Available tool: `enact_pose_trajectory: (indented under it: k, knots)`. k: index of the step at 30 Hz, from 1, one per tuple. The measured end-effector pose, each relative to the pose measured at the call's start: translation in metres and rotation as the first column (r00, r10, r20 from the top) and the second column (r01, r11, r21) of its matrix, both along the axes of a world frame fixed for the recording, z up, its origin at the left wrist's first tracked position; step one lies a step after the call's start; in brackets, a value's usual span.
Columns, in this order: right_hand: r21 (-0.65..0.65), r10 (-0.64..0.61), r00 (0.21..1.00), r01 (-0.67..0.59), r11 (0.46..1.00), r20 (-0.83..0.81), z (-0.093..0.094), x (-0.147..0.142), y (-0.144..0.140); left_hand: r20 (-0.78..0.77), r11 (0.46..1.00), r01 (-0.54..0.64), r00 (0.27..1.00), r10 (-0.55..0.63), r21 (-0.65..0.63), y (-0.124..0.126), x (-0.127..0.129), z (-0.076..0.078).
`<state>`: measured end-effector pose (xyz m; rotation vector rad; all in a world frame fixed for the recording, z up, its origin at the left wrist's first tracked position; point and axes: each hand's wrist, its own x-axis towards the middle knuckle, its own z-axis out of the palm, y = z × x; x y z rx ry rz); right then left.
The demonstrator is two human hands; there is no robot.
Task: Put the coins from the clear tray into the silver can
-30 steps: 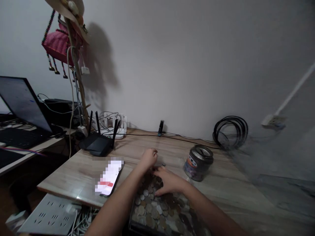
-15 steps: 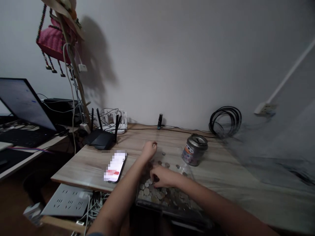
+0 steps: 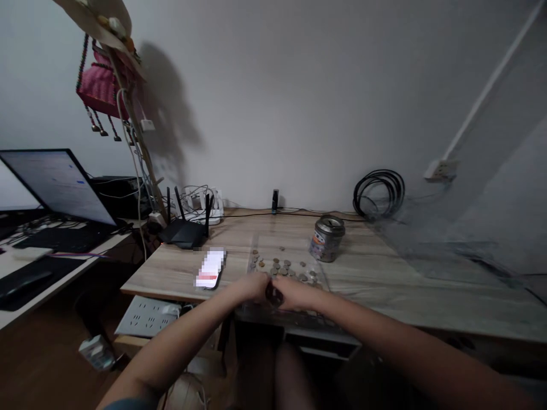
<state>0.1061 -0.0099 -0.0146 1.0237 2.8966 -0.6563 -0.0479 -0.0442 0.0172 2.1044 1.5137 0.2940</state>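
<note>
I see the phone point(image 3: 211, 269) near the desk's point(image 3: 384, 273) front edge, then my left hand point(image 3: 253, 286) and right hand point(image 3: 294, 296) curled together, pinching a small stack of coins point(image 3: 273, 294); scattered coins point(image 3: 280, 266) lie beyond, unstacked, the tin point(image 3: 326, 238) further right.

There is one view only, from a camera worn on the person's head. It looks forward and slightly down across the wooden table point(image 3: 384, 273) toward the pale wall point(image 3: 299, 85) behind it, from a short way back, so both forearms reach in from the bottom edge. The left side takes in the laptop point(image 3: 60, 188) on a neighbouring desk; the right side fades into a blurred corner.
</note>
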Motion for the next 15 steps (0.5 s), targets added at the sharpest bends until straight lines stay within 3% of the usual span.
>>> enact_pose_trajectory:
  k: [3,8,11,15]
  knots:
    - [-0.027,-0.003,0.996,0.006,1.000,0.087,-0.001,-0.003,0.000,-0.117,0.996,0.086,0.990,-0.085,0.004,0.003,0.000,-0.006]
    - [-0.074,-0.040,0.992,0.049,0.996,0.120,-0.001,0.000,0.001,-0.116,0.982,0.163,0.978,-0.173,-0.092,0.008,-0.003,-0.010]
    - [-0.194,-0.057,0.991,0.080,0.978,0.122,0.005,0.000,0.000,-0.109,0.969,0.172,0.975,-0.193,-0.177,0.011,-0.004,-0.009]
    - [-0.392,-0.084,0.979,0.153,0.907,0.189,0.014,-0.001,0.000,-0.050,0.927,0.129,0.986,-0.156,-0.352,0.012,-0.005,-0.006]
